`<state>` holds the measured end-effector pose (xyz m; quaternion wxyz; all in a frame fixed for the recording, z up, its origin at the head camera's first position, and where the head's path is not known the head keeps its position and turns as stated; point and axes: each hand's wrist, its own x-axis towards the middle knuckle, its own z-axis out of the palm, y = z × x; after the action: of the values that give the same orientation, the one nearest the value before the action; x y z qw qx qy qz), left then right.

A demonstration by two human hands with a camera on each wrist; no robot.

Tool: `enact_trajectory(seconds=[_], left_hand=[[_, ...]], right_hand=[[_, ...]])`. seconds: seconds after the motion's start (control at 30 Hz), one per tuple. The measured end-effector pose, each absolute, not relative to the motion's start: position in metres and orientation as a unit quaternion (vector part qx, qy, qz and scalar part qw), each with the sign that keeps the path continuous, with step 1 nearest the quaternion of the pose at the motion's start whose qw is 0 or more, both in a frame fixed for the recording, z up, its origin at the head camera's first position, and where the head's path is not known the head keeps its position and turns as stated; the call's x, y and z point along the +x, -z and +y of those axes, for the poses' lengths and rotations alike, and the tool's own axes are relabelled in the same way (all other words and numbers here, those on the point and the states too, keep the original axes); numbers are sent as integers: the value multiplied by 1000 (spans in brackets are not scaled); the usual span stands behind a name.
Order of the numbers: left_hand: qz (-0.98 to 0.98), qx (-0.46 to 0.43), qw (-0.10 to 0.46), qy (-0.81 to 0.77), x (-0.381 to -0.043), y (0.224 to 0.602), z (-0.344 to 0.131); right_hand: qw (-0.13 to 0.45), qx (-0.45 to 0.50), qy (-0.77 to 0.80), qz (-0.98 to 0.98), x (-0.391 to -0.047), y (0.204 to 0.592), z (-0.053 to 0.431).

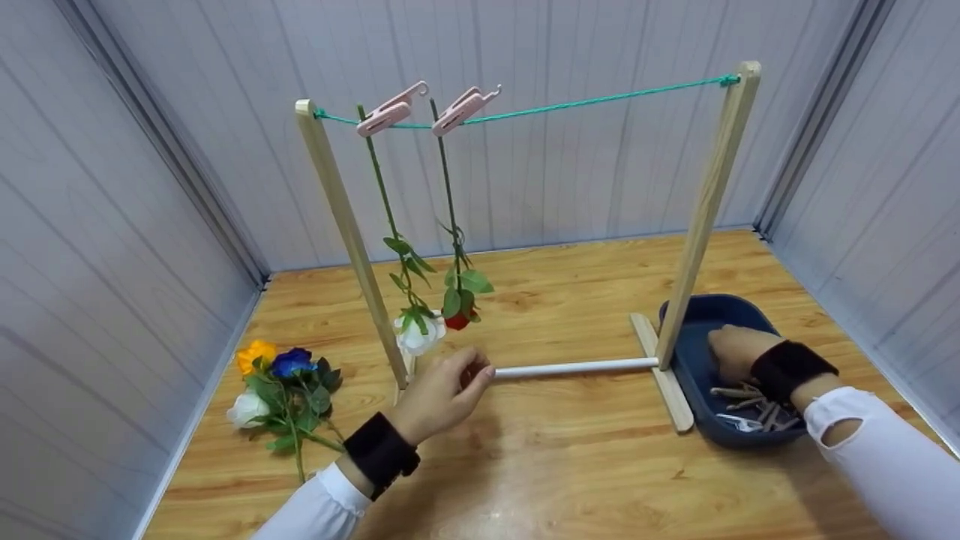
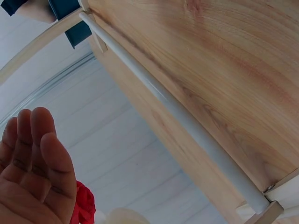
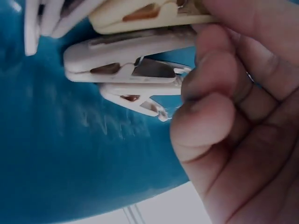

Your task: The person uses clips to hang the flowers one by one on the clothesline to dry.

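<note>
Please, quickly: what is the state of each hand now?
Left hand: open, holding nothing.
Right hand: fingers curled at the cream clip; a grip cannot be told.

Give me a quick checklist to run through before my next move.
1. Hung flowers secured: ok; pink clips hold the hanging white flower and red flower on the green cord.
2. Room on the cord: ok; its stretch right of the pink clips is bare.
3. Left hand free: ok; it holds nothing.
4. All flowers hung: not ok; a yellow flower, blue flower and second white flower lie on the table.
5. Spare clips within reach: ok; the right hand is in the tub with them.
6. Cream clip firmly gripped: cannot tell; its end meets the fingers.
</note>
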<state>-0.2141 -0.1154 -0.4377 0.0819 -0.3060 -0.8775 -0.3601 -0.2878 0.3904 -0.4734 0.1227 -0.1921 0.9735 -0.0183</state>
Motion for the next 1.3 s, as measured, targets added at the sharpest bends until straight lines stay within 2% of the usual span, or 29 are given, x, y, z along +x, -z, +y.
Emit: enact_trajectory(seconds=[0.1, 0.2, 0.43, 0.6, 0.93, 1.1, 1.3], left_hand=[[-876, -310, 76, 363, -214, 439, -116], [-874, -314, 71, 365, -213, 439, -116], [-865, -328, 79, 371, -211, 439, -114], [-864, -324, 60, 381, -209, 439, -111], [-861, -328, 32, 387, -206, 436, -105], [-857, -328, 20, 397, -204, 434, -101], [-850, -326, 12, 413, -201, 434, -95]], right_hand=[[109, -213, 78, 968, -290, 470, 400], [112, -225, 130, 959, -281, 450, 396], [181, -182, 233, 938, -255, 408, 381], [206, -220, 287, 909, -239, 397, 372], [130, -367, 396, 832, -214, 392, 334], [75, -383, 444, 807, -209, 400, 307], [0, -351, 509, 786, -206, 415, 276]])
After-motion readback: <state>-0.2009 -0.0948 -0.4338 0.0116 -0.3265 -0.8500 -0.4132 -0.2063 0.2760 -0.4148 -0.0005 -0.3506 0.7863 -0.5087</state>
